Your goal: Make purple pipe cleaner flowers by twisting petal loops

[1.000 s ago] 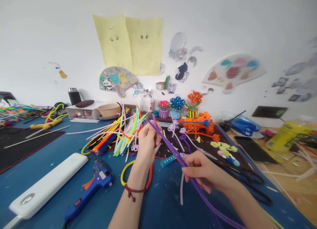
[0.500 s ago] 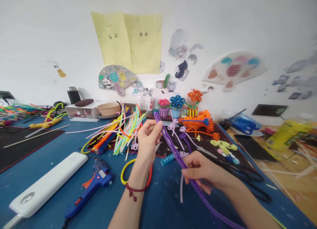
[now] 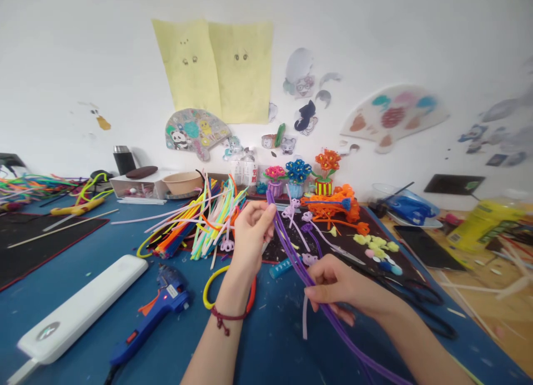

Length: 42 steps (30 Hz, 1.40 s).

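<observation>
Several long purple pipe cleaners (image 3: 291, 252) run in a bundle between my two hands. My left hand (image 3: 253, 229) pinches them close to their upper ends, thumb against fingers. Lower down, my right hand (image 3: 333, 288) closes around the same bundle, and its tail curves away toward the bottom right edge. Beneath and beside the bundle are a teal tube-like piece (image 3: 281, 267) and small lilac pipe-cleaner flowers (image 3: 309, 259). A yellow and orange ring (image 3: 210, 289) lies behind my left wrist. Black-handled scissors (image 3: 408, 290) rest beyond my right hand.
A blue glue gun (image 3: 160, 307) and a long white device (image 3: 83, 307) lie at left. Loose colored pipe cleaners (image 3: 220, 218) are heaped behind my left hand. Small flower pots (image 3: 296, 191) stand by the wall. Pom-poms (image 3: 377, 243), a phone (image 3: 427, 247) and a yellow bottle (image 3: 483, 224) are at right.
The purple pipe cleaners have spread slightly apart between my hands and bow more. My left hand has shifted a little to the right; my right hand stays nearly in place.
</observation>
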Tool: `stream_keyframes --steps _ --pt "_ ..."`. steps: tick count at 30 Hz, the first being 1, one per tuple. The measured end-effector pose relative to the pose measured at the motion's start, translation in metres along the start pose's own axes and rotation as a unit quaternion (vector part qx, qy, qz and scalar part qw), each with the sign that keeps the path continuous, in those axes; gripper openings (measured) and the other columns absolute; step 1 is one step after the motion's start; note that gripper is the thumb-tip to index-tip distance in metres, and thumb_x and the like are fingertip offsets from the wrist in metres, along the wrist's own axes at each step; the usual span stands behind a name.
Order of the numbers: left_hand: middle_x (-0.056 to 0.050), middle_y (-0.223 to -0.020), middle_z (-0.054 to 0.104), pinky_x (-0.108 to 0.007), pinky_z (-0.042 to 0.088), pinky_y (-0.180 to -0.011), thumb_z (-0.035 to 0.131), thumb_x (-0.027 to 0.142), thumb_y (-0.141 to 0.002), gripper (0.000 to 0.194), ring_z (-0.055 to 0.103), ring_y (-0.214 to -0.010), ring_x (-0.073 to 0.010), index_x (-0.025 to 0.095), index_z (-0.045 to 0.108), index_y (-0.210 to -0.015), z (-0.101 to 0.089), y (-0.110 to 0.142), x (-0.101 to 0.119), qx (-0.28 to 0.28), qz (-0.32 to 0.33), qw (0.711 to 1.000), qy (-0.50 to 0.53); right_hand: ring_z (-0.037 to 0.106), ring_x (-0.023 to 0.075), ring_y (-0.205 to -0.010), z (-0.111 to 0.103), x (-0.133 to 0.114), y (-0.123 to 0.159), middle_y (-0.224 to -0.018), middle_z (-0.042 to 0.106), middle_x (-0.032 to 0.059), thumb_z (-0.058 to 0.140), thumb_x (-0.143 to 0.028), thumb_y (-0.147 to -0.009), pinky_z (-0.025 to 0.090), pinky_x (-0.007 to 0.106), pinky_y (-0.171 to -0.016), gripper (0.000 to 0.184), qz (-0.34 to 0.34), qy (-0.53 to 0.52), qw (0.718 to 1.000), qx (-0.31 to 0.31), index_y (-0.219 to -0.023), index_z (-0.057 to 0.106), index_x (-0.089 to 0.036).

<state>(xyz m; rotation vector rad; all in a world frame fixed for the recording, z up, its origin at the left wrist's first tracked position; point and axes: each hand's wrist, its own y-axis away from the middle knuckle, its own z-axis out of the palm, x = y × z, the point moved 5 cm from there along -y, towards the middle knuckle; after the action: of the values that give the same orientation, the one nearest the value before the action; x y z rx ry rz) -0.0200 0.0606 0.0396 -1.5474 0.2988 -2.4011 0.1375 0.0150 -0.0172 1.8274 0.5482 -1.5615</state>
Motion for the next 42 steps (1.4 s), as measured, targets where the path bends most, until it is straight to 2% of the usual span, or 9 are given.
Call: stream_keyframes --steps 6,12,15,20,24,29,32,37,42 --pt "0.007 -0.048 0.045 -0.016 0.024 -0.038 0.075 0.046 -0.07 0.035 0.036 -0.039 -0.0028 0.013 0.068 -0.076 0.0 0.0 -0.004 -0.032 -0.046 0.998 -0.039 0.041 0.0052 -0.024 -0.002 -0.002 0.001 -0.035 0.049 -0.0056 0.07 -0.046 -0.076 0.025 0.014 -0.026 0.038 -0.009 0.004 1.0 0.006 -0.063 0.064 -0.011" --pt "0.004 -0.048 0.044 -0.018 0.019 -0.04 0.07 0.049 -0.074 0.038 0.032 -0.042 -0.0037 0.012 0.068 -0.066 0.013 0.006 -0.008 -0.133 -0.068 0.98 -0.132 0.04 0.0051 -0.024 -0.011 -0.005 0.004 -0.035 0.05 -0.0055 0.07 -0.045 -0.077 0.027 0.014 -0.026 0.037 -0.01 0.017 1.0 0.02 -0.063 0.064 -0.011" --pt "0.005 -0.046 0.045 -0.017 0.022 -0.038 0.069 0.047 -0.076 0.036 0.034 -0.039 -0.0045 0.013 0.066 -0.066 0.018 0.01 -0.011 -0.168 -0.084 0.965 -0.181 0.038 0.0045 -0.023 -0.018 -0.006 0.005 -0.035 0.049 -0.0057 0.07 -0.044 -0.077 0.027 0.014 -0.026 0.036 -0.027 0.021 0.999 0.032 -0.063 0.064 -0.011" --pt "-0.001 -0.052 0.059 -0.017 0.032 -0.037 0.07 0.041 -0.076 0.029 0.045 -0.04 -0.0067 0.013 0.065 -0.068 0.027 0.017 -0.018 -0.239 -0.119 0.945 -0.19 0.037 0.0047 -0.022 -0.022 -0.007 0.006 -0.034 0.049 -0.0063 0.07 -0.044 -0.077 0.028 0.014 -0.026 0.035 -0.037 0.023 0.998 0.04 -0.066 0.065 -0.011" --pt "-0.001 -0.053 0.06 -0.015 0.03 -0.035 0.073 0.038 -0.074 0.027 0.044 -0.038 -0.0053 0.013 0.066 -0.07 0.024 0.014 -0.019 -0.183 -0.113 0.963 -0.16 0.039 0.0041 -0.025 -0.024 -0.01 0.007 -0.034 0.049 -0.0065 0.069 -0.044 -0.078 0.025 0.013 -0.027 0.035 -0.038 0.029 0.997 0.065 -0.066 0.065 -0.011" --pt "0.0 -0.051 0.06 -0.013 0.03 -0.035 0.078 0.032 -0.067 0.024 0.045 -0.039 -0.0041 0.011 0.067 -0.069 0.005 0.002 -0.008 -0.059 -0.068 0.99 -0.112 0.038 0.0035 -0.025 -0.023 -0.007 0.008 -0.036 0.05 -0.0066 0.071 -0.045 -0.076 0.026 0.013 -0.026 0.037 -0.015 0.042 0.998 0.041 -0.061 0.061 -0.013" --pt "0.0 -0.051 0.06 -0.014 0.03 -0.034 0.079 0.031 -0.064 0.024 0.044 -0.038 -0.0035 0.011 0.066 -0.066 -0.009 -0.006 0.0 0.013 -0.028 0.996 -0.082 0.038 0.004 -0.025 -0.03 -0.005 0.01 -0.036 0.049 -0.0066 0.072 -0.045 -0.074 0.025 0.013 -0.026 0.037 -0.016 0.05 0.997 0.05 -0.061 0.061 -0.013" --pt "0.001 -0.05 0.06 -0.014 0.03 -0.035 0.079 0.029 -0.063 0.023 0.044 -0.039 -0.0037 0.01 0.067 -0.067 -0.02 -0.009 0.007 0.07 0.014 0.995 -0.066 0.037 0.0043 -0.033 -0.046 -0.008 0.016 -0.042 0.048 -0.0062 0.074 -0.044 -0.073 0.025 0.016 -0.032 0.035 -0.045 0.089 0.989 0.111 -0.063 0.063 -0.013" --pt "0.001 -0.05 0.061 -0.014 0.03 -0.035 0.079 0.028 -0.062 0.021 0.045 -0.039 -0.004 0.011 0.066 -0.066 -0.023 -0.009 0.008 0.106 0.037 0.992 -0.055 0.051 0.0105 -0.059 -0.055 -0.023 0.021 -0.066 0.059 0.001 0.069 -0.046 -0.077 0.039 0.021 -0.052 0.034 -0.117 0.152 0.96 0.203 -0.067 0.067 -0.014"
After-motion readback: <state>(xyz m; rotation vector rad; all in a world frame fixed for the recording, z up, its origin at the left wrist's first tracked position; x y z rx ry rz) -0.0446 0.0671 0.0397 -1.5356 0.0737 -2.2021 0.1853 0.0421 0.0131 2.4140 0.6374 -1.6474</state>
